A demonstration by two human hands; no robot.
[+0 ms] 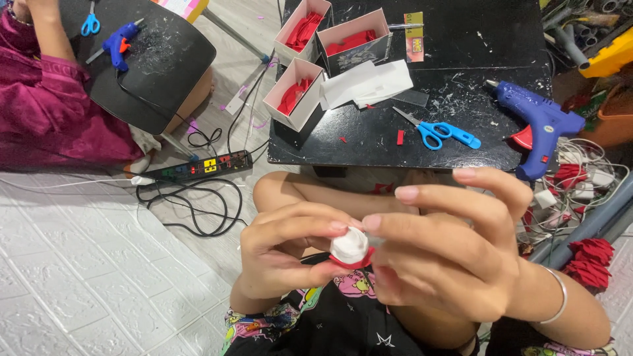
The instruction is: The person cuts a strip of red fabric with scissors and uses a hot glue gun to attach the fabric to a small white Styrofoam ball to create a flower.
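Note:
Both my hands are raised close to the camera and meet on a small rolled white flower (349, 246) with a red strip at its base. My left hand (287, 254) pinches it from the left with thumb and fingers. My right hand (448, 247) grips it from the right, index finger stretched over the top; a thin silver bangle (559, 293) circles that wrist. Beyond my hands stands a low black table (461, 39) with blue scissors (438, 132) and a blue glue gun (537, 125).
Three open boxes with red pieces (300, 92) and white sheets (369, 82) lie on the table. A power strip (198, 168) and black cables cross the floor. Another person in a magenta sleeve (39, 99) sits at a round black table (158, 59) at the left. Red paper flowers (590, 260) lie at the right.

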